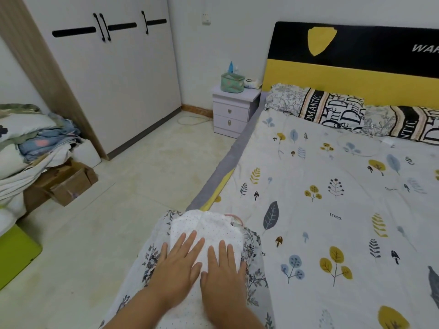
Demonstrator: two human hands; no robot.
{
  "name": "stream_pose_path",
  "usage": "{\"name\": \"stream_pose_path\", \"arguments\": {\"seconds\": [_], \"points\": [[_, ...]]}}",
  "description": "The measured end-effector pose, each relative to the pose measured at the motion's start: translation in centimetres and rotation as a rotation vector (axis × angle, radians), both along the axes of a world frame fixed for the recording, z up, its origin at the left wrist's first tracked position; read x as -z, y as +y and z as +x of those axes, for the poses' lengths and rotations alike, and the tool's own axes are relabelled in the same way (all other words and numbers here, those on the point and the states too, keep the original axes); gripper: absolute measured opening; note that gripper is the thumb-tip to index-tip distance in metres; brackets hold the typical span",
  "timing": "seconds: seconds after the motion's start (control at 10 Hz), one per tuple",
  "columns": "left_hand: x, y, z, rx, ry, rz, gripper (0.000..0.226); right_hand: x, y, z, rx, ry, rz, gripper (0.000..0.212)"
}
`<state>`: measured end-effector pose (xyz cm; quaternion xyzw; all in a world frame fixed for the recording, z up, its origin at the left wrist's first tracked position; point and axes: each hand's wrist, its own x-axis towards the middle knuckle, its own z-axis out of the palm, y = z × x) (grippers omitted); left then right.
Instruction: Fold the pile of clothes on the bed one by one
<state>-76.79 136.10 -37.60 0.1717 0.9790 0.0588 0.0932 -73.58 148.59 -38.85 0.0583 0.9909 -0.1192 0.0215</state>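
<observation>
left hand (177,267) flat, fingers straight and spread, pressing on dotted cloth (209,233). right hand (222,274) flat beside it, thumbs nearly touching. cloth lies on floral garment (253,264) at left edge of bed (332,186).

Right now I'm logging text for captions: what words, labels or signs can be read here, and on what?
"WAR", cut off by the frame edge: white letters on the black headboard.
"ROMANTIC", partly hidden at the start: on the band of the near pillow.
"NTIC", a fragment: on the far pillow.
Large ornate lettering on both pillows: too broken up to read.
"trees": small print on the bedspread.
Packet on the nightstand: too small to read.
</observation>
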Motion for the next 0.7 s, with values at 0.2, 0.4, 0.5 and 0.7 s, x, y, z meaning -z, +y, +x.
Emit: {"name": "stream_pose_path", "arguments": {"seconds": [0.2,0.4,0.5,0.7], "points": [[-3.3,1.1,0.2,-0.061,-0.11,0.051,0.102,-3.0,0.8,0.4,0.006,0.15,-0.079,0.057],[-7.2,1.6,0.8,0.003,-0.05,0.072,0.047,-7.3,2.5,1.6,-0.139,0.081,-0.261,0.034],[-9.4,1.9,1.3,0.044,-0.047,0.068,0.033,-8.9,2.9,2.3,-0.177,0.043,-0.221,0.029],[-13.3,3.3,2.7,0.118,-0.088,-0.004,0.028,-13.2,5.1,4.6,-0.271,-0.094,-0.09,0.028]]}}
